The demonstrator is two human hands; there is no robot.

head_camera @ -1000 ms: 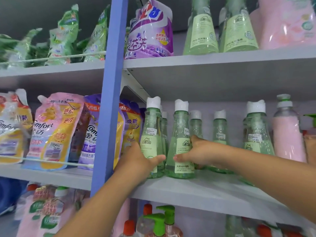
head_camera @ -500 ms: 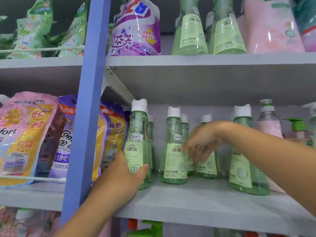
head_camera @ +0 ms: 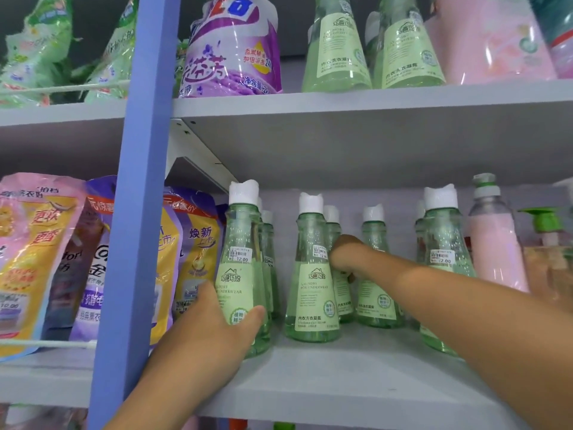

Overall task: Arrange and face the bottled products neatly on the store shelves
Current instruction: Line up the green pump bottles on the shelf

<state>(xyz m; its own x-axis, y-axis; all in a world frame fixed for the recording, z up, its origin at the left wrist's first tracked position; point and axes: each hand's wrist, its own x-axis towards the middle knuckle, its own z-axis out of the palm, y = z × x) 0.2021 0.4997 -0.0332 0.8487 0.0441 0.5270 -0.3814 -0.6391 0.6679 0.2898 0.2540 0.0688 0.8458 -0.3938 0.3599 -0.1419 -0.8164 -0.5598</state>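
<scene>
My left hand (head_camera: 214, 333) still grips the leftmost bottle (head_camera: 245, 274) at the shelf (head_camera: 341, 383) front. Right hand (head_camera: 345, 256) moved back behind bottle 2 (head_camera: 311, 293), curled on a rear bottle (head_camera: 342, 293). Pouches (head_camera: 40, 259) left, pink bottle (head_camera: 493, 243) right.

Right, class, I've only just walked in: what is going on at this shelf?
A person is tidying green laundry bottles on a grey store shelf. The left hand grips the front-left bottle near its base. The right hand reaches behind the middle front bottle to a bottle in the back row; its grip there is hidden. More green bottles stand to the right, and refill pouches hang left of the blue upright.
</scene>
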